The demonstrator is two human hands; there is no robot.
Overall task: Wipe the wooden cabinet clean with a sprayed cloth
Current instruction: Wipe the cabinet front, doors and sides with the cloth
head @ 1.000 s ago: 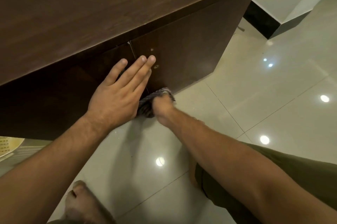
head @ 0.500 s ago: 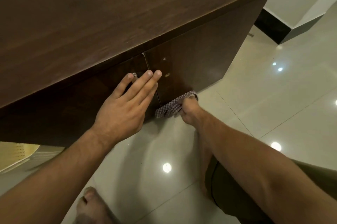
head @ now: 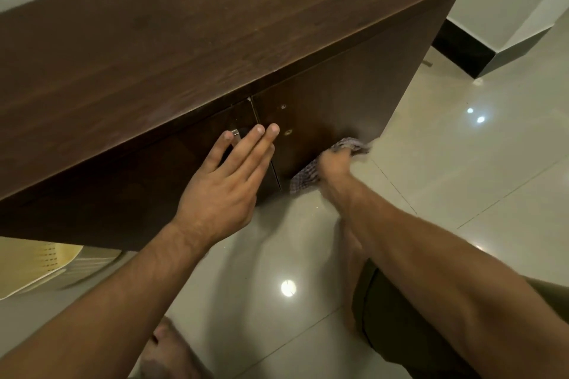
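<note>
Basket (head: 46, 261) pale at the far left on the tiled floor (head: 462, 193), then the left hand (head: 226, 184) spread flat on the dark cabinet (head: 184, 39) doors, the right hand (head: 334, 170) pinching a checked cloth (head: 303, 178) against the lower right door.

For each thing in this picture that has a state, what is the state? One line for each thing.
Left door: shut, with the left hand on it.
Right door: shut, being wiped low down.
Left hand: open, flat, fingers across the gap between the doors.
Right hand: shut on the cloth, blurred.
Cloth: crumpled, pressed on the right door near the floor.
Handle: mostly hidden by the left hand.
</note>
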